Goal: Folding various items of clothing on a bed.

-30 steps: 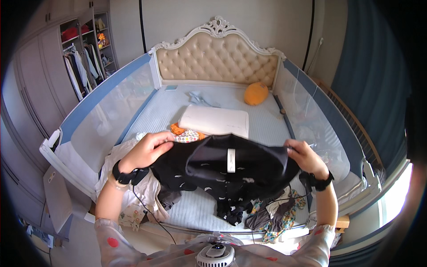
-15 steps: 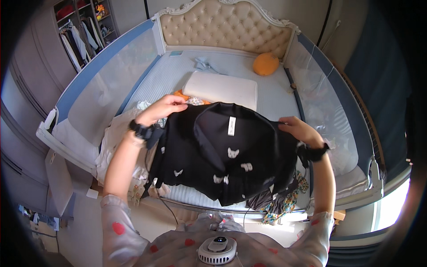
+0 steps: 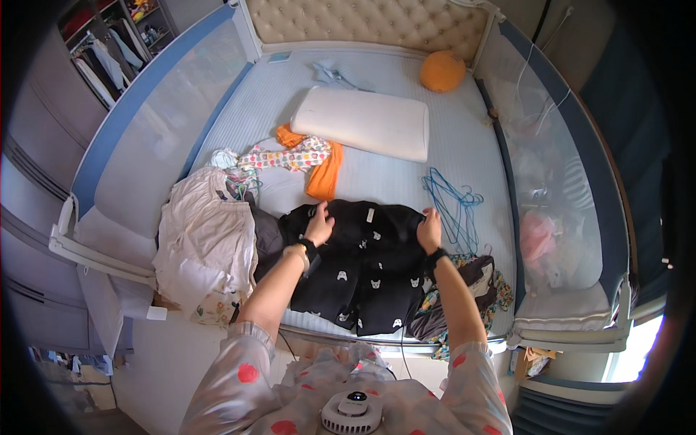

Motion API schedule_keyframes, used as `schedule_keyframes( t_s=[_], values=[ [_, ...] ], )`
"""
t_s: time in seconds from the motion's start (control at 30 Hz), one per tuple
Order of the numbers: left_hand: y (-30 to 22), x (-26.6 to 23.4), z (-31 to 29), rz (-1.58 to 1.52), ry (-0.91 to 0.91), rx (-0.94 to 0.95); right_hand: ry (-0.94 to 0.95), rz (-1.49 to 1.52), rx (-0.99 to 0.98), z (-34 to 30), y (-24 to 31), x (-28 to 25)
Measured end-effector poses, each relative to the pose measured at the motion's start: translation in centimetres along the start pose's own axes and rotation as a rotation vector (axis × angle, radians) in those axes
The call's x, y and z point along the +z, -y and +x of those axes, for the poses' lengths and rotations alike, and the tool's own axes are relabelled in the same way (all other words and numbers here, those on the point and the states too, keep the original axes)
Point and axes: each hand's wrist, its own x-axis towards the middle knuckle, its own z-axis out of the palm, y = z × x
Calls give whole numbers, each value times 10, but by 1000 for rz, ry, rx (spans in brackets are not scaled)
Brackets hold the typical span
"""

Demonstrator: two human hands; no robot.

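A black garment [image 3: 377, 272] with white animal-face prints and a pale label lies spread on the near edge of the bed; whether it is a shirt or trousers I cannot tell. My left hand [image 3: 319, 226] is over its upper left part, fingers apart and not visibly gripping the cloth. At the upper right edge, my right hand [image 3: 429, 230] pinches the fabric between thumb and fingers. Just right of that hand, several blue hangers [image 3: 457, 206] lie in a tangle.
Beige clothes [image 3: 203, 225] are heaped on the left. Beyond the garment lie an orange cloth [image 3: 326, 174], a patterned cloth [image 3: 286, 156] and a white pillow [image 3: 362, 119]. An orange ball-shaped cushion [image 3: 442, 71] sits far right. Mesh rails [image 3: 174, 101] flank the bed; patterned clothing [image 3: 475, 290] lies near right.
The black garment has come down from being held up between both hands onto the bed. My hands have moved closer together, and the blue hangers have come into sight.
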Motion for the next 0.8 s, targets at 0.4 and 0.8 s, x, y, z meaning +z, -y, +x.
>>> schedule_keyframes(
  t_s=[0.4, 0.8],
  values=[
    [60, 118, -191, -51, 545, -87, 807, 284, 132, -251, -73, 132],
    [83, 163, -182, 362, 599, -149, 645, -358, 513, -254, -57, 164]
  ],
)
